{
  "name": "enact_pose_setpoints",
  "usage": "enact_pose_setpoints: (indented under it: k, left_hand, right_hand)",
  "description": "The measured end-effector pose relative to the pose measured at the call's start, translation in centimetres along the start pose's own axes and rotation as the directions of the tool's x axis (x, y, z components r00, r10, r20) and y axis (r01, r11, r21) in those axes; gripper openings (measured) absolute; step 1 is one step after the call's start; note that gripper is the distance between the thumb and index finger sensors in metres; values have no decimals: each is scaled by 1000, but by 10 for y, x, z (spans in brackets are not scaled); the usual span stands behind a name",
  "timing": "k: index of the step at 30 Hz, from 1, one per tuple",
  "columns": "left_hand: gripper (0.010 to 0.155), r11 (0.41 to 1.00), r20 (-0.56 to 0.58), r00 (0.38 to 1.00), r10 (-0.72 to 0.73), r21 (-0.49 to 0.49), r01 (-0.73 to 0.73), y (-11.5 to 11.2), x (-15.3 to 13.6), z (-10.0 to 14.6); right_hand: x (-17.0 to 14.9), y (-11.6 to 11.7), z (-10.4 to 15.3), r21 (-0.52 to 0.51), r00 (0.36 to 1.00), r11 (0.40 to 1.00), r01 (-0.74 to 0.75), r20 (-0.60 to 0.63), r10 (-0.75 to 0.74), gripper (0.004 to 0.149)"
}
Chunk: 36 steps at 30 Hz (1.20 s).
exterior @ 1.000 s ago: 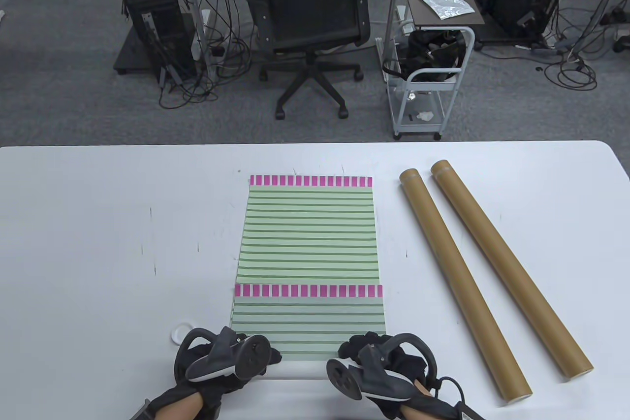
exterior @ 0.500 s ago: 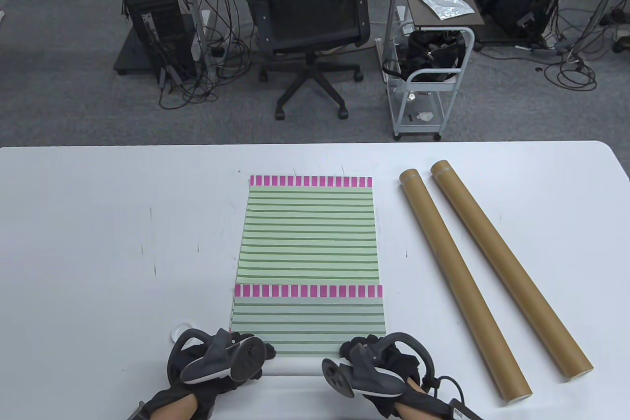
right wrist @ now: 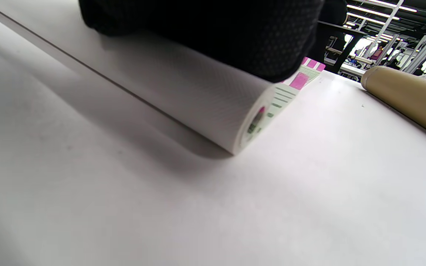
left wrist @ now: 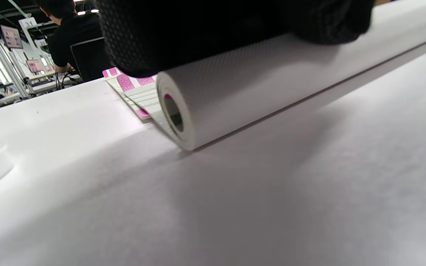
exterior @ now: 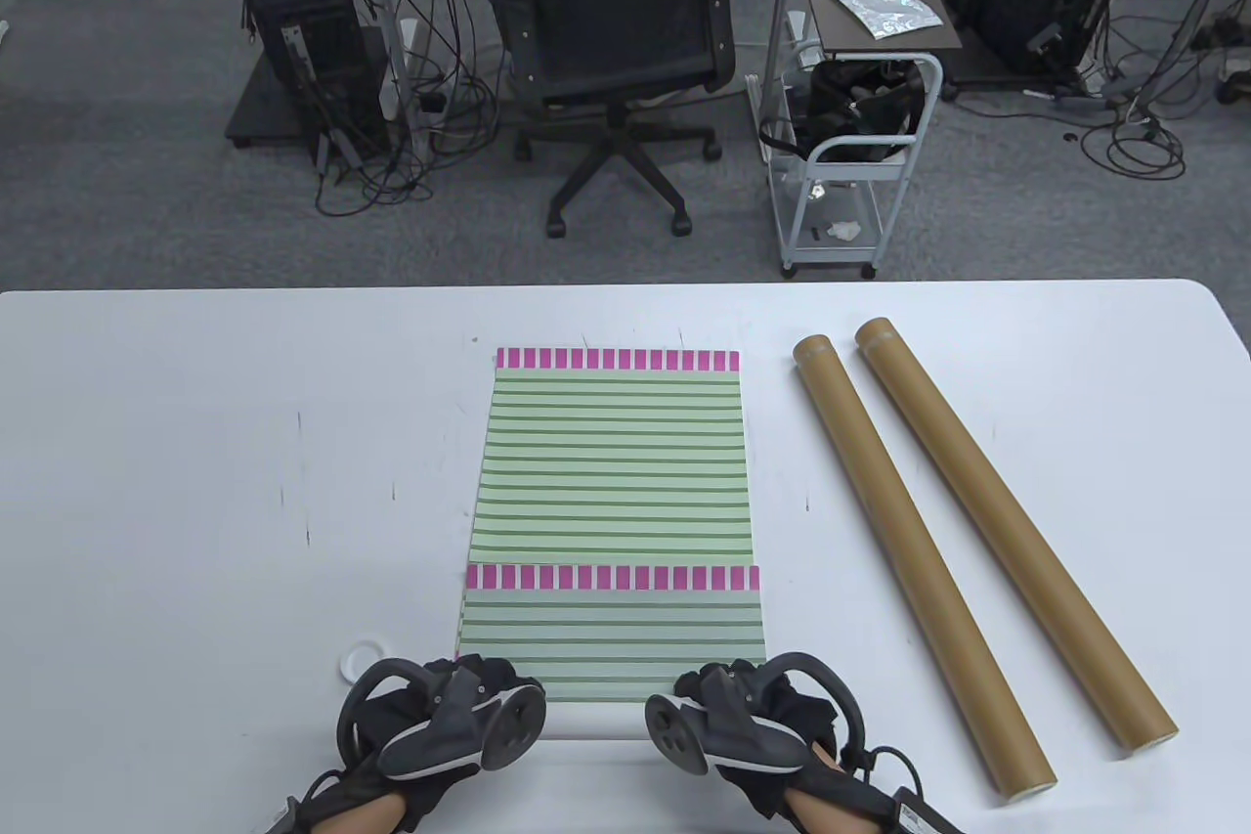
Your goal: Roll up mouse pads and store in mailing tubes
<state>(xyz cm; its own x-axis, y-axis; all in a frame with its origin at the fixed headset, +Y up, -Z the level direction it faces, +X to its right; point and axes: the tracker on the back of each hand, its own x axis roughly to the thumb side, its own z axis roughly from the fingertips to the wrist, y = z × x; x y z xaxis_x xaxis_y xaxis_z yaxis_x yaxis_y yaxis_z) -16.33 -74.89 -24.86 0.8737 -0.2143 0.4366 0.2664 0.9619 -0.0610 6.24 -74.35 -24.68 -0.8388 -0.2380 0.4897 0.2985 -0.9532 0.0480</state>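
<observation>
1. Two mouse pads lie on the tabletop in front of us, one overlapping the other: the far pad lies flat mid-table, and the near pad covers its near edge.
2. Our near pad is partly rolled from the near edge of the tabletop; the roll shows its white underside, and its open end spirals in the left wrist view and the right wrist view.
3. Our left hand rests on the roll's left end, gloved fingers curled over the top of it.
4. Our right hand does the same at the right end, fingers curved over the roll and pressing it to the table.
5. Two mailing tubes lie side by side toward the right edge, running diagonally from mid-table to the near right corner: the left tube and the right tube, well apart from the pads.
6. A small white cap sits near the near edge, just beside our left hand.
</observation>
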Motion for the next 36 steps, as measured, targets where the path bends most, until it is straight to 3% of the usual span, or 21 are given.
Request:
enact_pose_setpoints:
  k: [4,7,11,15,17,18,23,26,30,36]
  left_hand:
    - [47,998,-13,999,52,-26,-53,-4,-4,-3]
    - [48,994,-8,995,97,-54,-98,-6,-8,-4]
    - [48,988,37,992,119,-109,-114,-3,-7,-2]
    - [48,993,38,996,77,-92,-74,-1,-3,0]
    - [47,999,29,999,24,-22,-23,3,1,4]
    - [49,999,24,1000,-10,36,9,6,3,7]
    - [48,1000,13,1000,12,-7,-12,2,3,1]
    - [48,997,-4,997,72,-35,-72,-1,-3,-2]
    - [48,994,-14,995,97,-57,-98,-3,-5,-4]
    - [51,984,2,989,150,-99,-149,-2,-8,-4]
  right_hand:
    - [-8,1,1,-6,996,996,93,-8,-93,54]
    - [-4,1,-1,-5,999,999,44,-16,-45,55]
    - [-4,1,1,77,991,990,121,44,-125,53]
    - [-4,2,1,62,992,991,116,43,-118,52]
    - [-4,4,-1,60,993,992,112,38,-115,51]
    - [-5,5,-1,57,993,992,112,38,-114,51]
    - [-4,4,1,38,997,997,74,27,-75,52]
    - [-5,-3,5,-79,994,992,103,42,-100,52]
    - [-3,3,2,-13,998,998,55,20,-55,56]
    - [-7,2,-3,46,992,992,121,32,-122,53]
